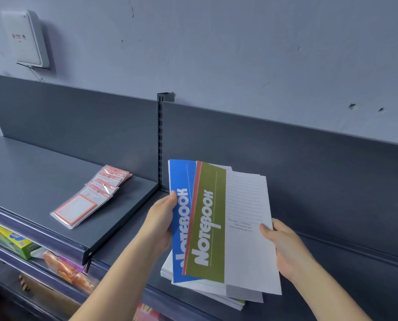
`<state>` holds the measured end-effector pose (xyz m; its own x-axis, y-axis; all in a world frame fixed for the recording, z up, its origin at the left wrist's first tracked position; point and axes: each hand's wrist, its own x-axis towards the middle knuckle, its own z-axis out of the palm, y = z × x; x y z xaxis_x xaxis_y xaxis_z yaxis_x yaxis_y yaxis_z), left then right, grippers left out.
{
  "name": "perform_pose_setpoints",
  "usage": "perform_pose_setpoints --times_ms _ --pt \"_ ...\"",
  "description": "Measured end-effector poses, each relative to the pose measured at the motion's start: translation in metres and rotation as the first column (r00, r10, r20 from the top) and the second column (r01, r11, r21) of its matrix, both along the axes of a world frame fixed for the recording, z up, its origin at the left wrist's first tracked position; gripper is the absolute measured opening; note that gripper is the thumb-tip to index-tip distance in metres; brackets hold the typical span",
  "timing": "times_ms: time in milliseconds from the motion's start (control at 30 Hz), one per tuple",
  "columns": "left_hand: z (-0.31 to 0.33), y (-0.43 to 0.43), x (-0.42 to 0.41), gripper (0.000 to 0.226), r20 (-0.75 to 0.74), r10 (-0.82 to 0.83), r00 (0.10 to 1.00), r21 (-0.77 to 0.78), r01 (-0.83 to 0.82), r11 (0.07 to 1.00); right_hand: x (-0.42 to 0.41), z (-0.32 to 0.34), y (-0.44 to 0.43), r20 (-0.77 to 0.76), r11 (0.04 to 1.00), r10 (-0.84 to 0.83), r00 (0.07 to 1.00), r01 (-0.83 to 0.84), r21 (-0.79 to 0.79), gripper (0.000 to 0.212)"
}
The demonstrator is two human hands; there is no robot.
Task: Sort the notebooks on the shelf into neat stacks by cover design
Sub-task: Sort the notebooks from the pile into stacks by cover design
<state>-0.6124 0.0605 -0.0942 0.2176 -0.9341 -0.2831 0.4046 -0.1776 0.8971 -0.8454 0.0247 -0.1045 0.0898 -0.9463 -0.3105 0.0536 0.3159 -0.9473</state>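
Now: notebooks [246, 251] fanned, held over shelf [378, 286], right bay, near front edge. Left hand [163, 218] pinches blue cover [180, 216] edge; right hand [283, 246] grips white side. Hands apart. Best, I judge: right slides green [207, 228] off, left anchors rest, spines squared.

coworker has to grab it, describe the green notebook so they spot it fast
Right of the slotted upright on the dark shelf, a fan of notebooks is held. The olive-green notebook is the middle one, between the blue notebook at the left hand and a white lined cover at the right hand. Unlike both, its cover is olive green.
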Motion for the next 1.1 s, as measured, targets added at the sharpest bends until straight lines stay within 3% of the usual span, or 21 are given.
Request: perform_pose_setpoints --times_ms 200,400,533,667,900,1100 --pt "0.001 0.002 -0.024 0.039 0.047 -0.002 0.999 -0.057 0.004 0.998 0.011 -0.004 -0.002 -0.060 0.994 0.092 0.994 -0.095 -0.049 0.026" --pt "0.005 -0.003 -0.027 0.035 0.045 0.029 0.999 -0.079 -0.026 0.997 0.010 0.002 -0.013 0.010 0.994 0.085 0.996 -0.084 -0.077 0.031" --pt "0.006 -0.003 -0.021 0.030 0.018 -0.025 1.000 -0.081 0.026 0.996 -0.001 0.012 -0.025 -0.114 0.992 0.081 0.990 -0.091 -0.090 0.024" --pt "0.001 -0.004 -0.016 0.026 0.081 0.024 0.996 -0.086 -0.016 0.996 -0.014 0.022 -0.036 -0.183 0.990 0.095 0.978 -0.113 -0.087 0.021" --pt "0.002 -0.009 -0.011 0.026 0.002 0.097 0.995 -0.051 -0.097 0.994 -0.015 0.014 -0.036 -0.099 0.991 0.107 0.989 -0.114 -0.068 0.019" --pt "0.007 -0.015 0.000 0.027 0.029 0.115 0.993 -0.068 -0.113 0.991 -0.026 0.018 -0.037 0.039 0.995 0.059 0.997 -0.056 -0.086 0.022"
